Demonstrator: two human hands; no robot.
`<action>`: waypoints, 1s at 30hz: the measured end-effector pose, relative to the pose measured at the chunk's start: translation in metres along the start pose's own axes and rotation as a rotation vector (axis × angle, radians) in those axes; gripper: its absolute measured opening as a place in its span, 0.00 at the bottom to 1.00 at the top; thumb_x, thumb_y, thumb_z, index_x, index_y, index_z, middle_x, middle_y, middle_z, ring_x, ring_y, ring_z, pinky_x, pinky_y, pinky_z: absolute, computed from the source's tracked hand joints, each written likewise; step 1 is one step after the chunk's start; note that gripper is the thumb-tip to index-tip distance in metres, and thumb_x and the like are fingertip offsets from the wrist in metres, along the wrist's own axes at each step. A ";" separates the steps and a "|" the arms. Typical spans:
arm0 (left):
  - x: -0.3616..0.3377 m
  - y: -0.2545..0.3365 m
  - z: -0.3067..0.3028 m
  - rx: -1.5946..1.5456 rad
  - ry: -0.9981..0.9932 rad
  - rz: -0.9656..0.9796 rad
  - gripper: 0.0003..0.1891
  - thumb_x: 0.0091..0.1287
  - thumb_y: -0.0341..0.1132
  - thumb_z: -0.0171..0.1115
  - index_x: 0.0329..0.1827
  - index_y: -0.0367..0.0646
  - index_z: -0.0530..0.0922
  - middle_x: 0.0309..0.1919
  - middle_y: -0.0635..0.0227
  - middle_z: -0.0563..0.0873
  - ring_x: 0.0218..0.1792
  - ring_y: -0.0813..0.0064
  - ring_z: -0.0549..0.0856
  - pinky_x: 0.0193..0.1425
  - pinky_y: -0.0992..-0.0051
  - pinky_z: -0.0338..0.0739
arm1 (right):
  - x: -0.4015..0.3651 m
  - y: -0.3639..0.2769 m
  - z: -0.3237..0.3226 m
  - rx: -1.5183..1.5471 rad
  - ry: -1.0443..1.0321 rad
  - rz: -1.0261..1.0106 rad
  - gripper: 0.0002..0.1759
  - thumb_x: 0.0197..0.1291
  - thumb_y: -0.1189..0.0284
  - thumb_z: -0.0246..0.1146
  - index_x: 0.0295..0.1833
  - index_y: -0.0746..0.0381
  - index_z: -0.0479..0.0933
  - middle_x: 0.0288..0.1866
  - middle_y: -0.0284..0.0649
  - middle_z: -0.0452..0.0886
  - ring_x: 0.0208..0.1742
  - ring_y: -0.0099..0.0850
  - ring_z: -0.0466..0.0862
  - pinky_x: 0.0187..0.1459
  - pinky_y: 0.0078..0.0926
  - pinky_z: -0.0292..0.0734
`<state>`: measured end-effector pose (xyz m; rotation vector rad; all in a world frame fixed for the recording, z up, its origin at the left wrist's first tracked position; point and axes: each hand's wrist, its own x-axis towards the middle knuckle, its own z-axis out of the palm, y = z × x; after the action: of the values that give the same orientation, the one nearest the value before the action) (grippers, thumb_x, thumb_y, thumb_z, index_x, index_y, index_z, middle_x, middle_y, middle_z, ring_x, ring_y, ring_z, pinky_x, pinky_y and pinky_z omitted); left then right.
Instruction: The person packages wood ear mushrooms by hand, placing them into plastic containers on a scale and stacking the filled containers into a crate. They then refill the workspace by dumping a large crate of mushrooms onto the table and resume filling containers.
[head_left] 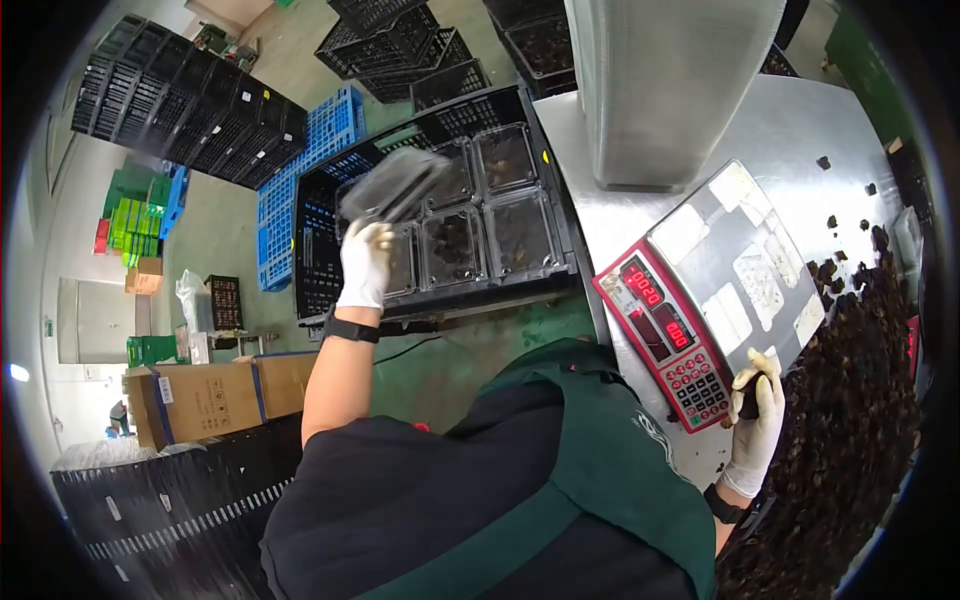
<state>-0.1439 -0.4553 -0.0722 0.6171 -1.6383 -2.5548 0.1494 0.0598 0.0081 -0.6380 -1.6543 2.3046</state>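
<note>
My left hand (367, 262), in a white glove, is closed on the near edge of a clear plastic box (392, 186), tilted and blurred over a black crate (440, 308). In that crate sit several clear boxes (519, 235) with dark contents. My right hand (762, 410), gloved too, is at the near corner of a red digital scale (655, 312), fingers curled round what looks like a dark brown piece (749, 400). The scale's grey plate (735, 262) bears whitish patches, and red digits glow on its display. Beside it lies a heap of dark brown, fungus-like pieces (840, 430).
A tall stack of clear boxes (670, 90) stands on the metal table (575, 130) behind the scale. Black crates (190, 100) are piled on blue pallets (335, 125) at the far left. Cardboard boxes (205, 400) and wrapped black crates (180, 515) stand at my left.
</note>
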 end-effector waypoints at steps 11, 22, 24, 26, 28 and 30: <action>0.004 0.049 -0.076 1.501 0.257 0.012 0.22 0.66 0.38 0.54 0.60 0.34 0.79 0.26 0.58 0.87 0.20 0.71 0.84 0.26 0.70 0.78 | -0.007 0.013 -0.021 0.116 0.066 -0.004 0.22 0.78 0.62 0.52 0.62 0.69 0.75 0.40 0.39 0.80 0.28 0.22 0.74 0.24 0.15 0.65; -0.108 0.143 0.375 0.999 -0.464 1.907 0.21 0.74 0.29 0.59 0.69 0.38 0.74 0.64 0.55 0.81 0.61 0.58 0.81 0.70 0.66 0.70 | -0.014 0.001 -0.020 0.680 -0.018 0.009 0.31 0.79 0.54 0.43 0.72 0.67 0.68 0.65 0.51 0.78 0.58 0.39 0.82 0.46 0.35 0.85; -0.097 0.139 0.417 1.024 -0.699 1.495 0.19 0.76 0.35 0.57 0.67 0.36 0.76 0.60 0.55 0.84 0.58 0.60 0.83 0.67 0.70 0.72 | -0.025 -0.001 -0.023 0.685 -0.044 -0.048 0.37 0.80 0.47 0.35 0.75 0.65 0.63 0.69 0.50 0.75 0.61 0.37 0.80 0.50 0.34 0.83; -0.049 0.144 0.442 1.301 -0.760 1.461 0.17 0.77 0.37 0.56 0.62 0.34 0.78 0.54 0.55 0.87 0.53 0.64 0.85 0.62 0.72 0.75 | -0.034 0.007 -0.032 0.756 -0.040 -0.065 0.38 0.79 0.45 0.34 0.76 0.65 0.62 0.69 0.50 0.75 0.62 0.38 0.79 0.50 0.35 0.83; -0.029 0.152 0.451 1.286 -0.811 1.375 0.16 0.77 0.37 0.57 0.59 0.35 0.80 0.49 0.56 0.88 0.49 0.69 0.85 0.57 0.73 0.76 | -0.040 0.017 -0.041 0.844 0.006 -0.111 0.40 0.79 0.44 0.33 0.77 0.68 0.60 0.70 0.55 0.72 0.63 0.42 0.79 0.48 0.36 0.83; -0.025 0.162 0.453 1.310 -0.847 1.279 0.14 0.76 0.36 0.58 0.55 0.33 0.82 0.44 0.63 0.88 0.44 0.75 0.83 0.52 0.77 0.76 | -0.043 0.028 -0.052 0.885 0.037 -0.136 0.40 0.79 0.44 0.33 0.76 0.68 0.60 0.67 0.54 0.74 0.60 0.41 0.80 0.45 0.34 0.83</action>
<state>-0.3088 -0.1293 0.2413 -1.3111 -2.4319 -0.5942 0.2133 0.0758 -0.0230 -0.3346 -0.5005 2.5453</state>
